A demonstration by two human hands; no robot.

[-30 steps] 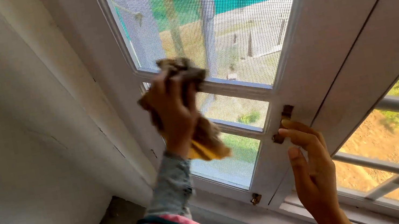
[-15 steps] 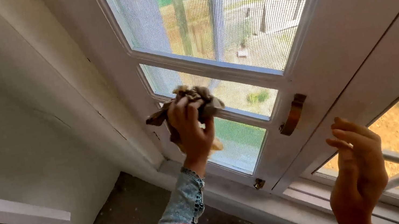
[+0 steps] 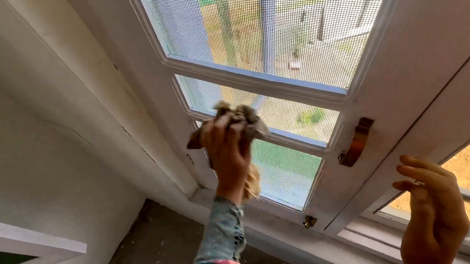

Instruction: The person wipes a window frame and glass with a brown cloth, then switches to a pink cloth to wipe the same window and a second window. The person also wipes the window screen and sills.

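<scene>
White window sash (image 3: 401, 51) with mesh panes stood ajar, bronze handle (image 3: 356, 141) up-left of the right hand (image 3: 435, 213), fingers loose, grasping nothing. Left hand (image 3: 227, 152) clenched a crumpled brown cloth (image 3: 237, 116) against the lower crossbar, handle's long axis slanted.

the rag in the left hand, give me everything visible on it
The rag is a crumpled brownish-grey cloth, bunched tight in the left hand. A yellowish tail hangs below the wrist. Its wad presses on a white crossbar of the mesh-screened window sash, low in the frame. Fabric looks soft, worn and dingy. Nothing else touches it; the right hand is apart, below the brass handle.
</scene>
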